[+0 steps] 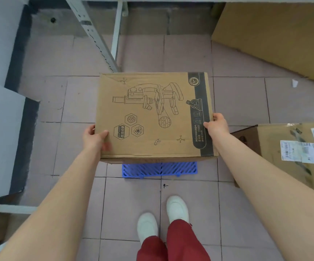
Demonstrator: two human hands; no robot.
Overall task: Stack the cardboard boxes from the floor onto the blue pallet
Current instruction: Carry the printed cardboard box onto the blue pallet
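Note:
A cardboard box point(152, 113) printed with a microscope drawing is held level in front of me, above the blue pallet point(160, 169). My left hand point(94, 137) grips its left near edge and my right hand point(217, 125) grips its right edge. The box covers most of the pallet; only the pallet's near slatted strip shows on the tiled floor. Whether the box rests on the pallet or hangs over it, I cannot tell.
A second cardboard box point(288, 151) with shipping labels stands on the floor at the right. A large cardboard sheet point(272, 34) lies at the back right. A white metal shelf frame point(94, 34) rises behind the box. White panels point(0, 110) line the left. My white shoes point(161, 219) stand near the pallet.

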